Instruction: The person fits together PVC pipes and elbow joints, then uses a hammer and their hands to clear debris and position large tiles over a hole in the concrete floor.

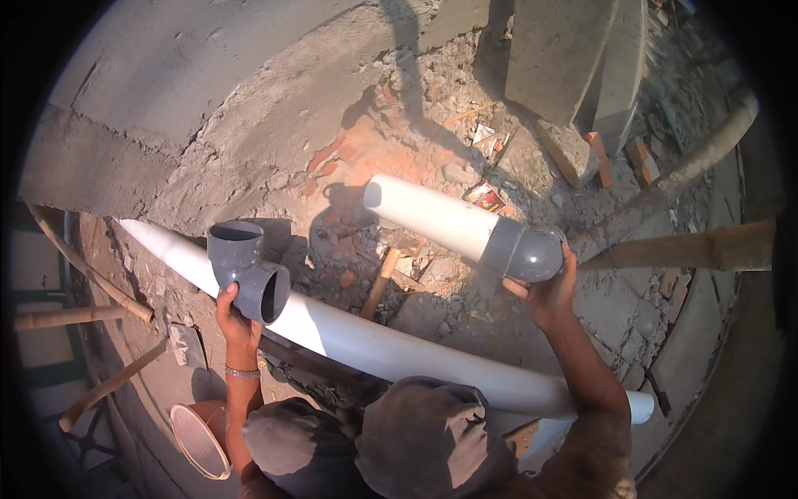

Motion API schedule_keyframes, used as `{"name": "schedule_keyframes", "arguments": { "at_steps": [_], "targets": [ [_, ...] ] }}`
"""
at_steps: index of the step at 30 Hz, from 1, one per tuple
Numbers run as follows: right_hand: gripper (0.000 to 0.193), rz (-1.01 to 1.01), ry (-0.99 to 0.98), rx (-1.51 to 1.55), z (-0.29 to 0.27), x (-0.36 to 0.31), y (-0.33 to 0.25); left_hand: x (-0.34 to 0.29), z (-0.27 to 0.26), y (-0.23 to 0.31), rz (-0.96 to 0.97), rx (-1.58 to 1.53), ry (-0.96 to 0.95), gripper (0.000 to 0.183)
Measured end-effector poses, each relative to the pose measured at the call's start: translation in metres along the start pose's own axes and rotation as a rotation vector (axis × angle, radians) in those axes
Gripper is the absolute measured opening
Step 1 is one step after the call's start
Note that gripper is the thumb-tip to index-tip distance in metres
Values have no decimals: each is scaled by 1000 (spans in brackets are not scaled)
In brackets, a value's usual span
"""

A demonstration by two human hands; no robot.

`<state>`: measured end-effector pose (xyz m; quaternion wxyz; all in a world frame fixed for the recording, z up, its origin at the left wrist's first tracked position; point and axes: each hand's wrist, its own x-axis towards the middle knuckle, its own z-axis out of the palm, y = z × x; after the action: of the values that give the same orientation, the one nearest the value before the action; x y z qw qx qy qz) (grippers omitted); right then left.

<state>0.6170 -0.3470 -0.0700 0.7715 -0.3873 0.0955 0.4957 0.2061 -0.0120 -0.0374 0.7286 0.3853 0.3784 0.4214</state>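
My left hand (239, 320) is closed around a dark grey pipe tee (241, 268), with one open mouth facing up and another facing right. On the right, my right hand (552, 291) grips a grey elbow fitting (532, 252) from below. A short white pipe (436, 218) is fitted into that elbow and points up and to the left. Below both hands a long white pipe (391, 353) runs from the wall at left to the lower right, in front of my knees (424, 437). The underside of each fitting is hidden by my fingers.
A rough concrete wall (166, 108) rises at the far left, with brick rubble (345, 224) at its foot. Concrete slabs (557, 62) lean at the far right near loose bricks (598, 158). Bamboo poles (690, 249) cross the right side. A bucket (199, 441) stands at the lower left.
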Motion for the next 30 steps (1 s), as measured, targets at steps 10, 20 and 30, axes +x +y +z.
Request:
{"name": "schedule_keyframes", "arguments": {
  "at_steps": [10,20,30],
  "targets": [
    [103,-916,175,-1888,-15,-18,38,4,-7,3,-34,-6,3,55],
    [97,-790,51,-1600,-14,55,27,-3,8,2,71,125,-12,65],
    [93,-977,163,-1581,47,105,42,-4,13,-4,124,216,-33,72]
  ]
}}
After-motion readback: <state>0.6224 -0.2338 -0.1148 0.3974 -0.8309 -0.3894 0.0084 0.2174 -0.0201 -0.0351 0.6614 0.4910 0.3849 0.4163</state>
